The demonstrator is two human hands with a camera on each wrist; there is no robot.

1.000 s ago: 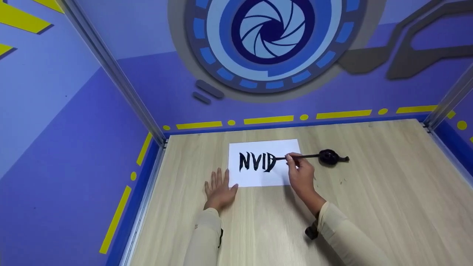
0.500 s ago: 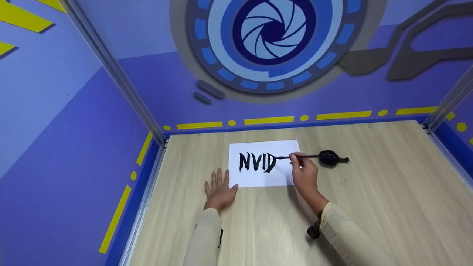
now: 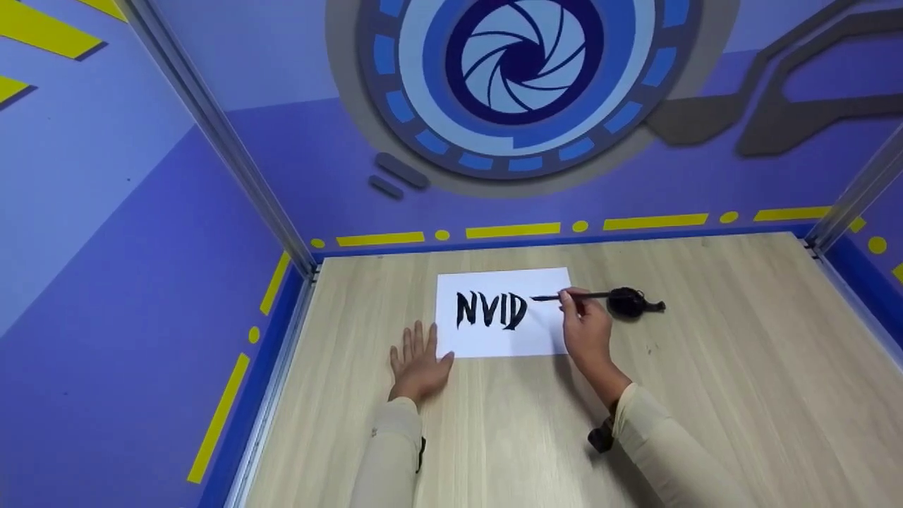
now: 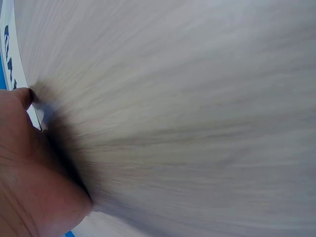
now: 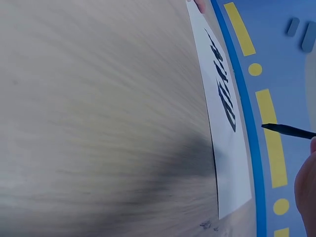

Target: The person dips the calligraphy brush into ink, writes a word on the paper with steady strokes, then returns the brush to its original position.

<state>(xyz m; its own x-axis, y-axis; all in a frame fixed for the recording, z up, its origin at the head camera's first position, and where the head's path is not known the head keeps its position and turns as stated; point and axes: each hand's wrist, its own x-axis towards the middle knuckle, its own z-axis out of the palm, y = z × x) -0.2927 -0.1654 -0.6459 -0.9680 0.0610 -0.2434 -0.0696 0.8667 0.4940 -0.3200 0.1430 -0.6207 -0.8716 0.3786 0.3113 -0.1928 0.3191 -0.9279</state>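
A white sheet of paper lies on the wooden table, bearing the black brushed letters NVID. My right hand pinches a slim black brush over the sheet's right side, its tip pointing left, just right of the D. In the right wrist view the dark brush tip is raised above the paper. My left hand rests flat with fingers spread at the sheet's lower left corner, the thumb at its edge. In the left wrist view the thumb shows beside the paper.
Right of the paper sits a round black pot with a spout, partly behind the brush's far end in the head view. Small dark specks mark the table. A blue printed wall rises behind and at the sides.
The right hand has drawn the brush right, off the D's curve, which now shows whole. The left hand stays in place.
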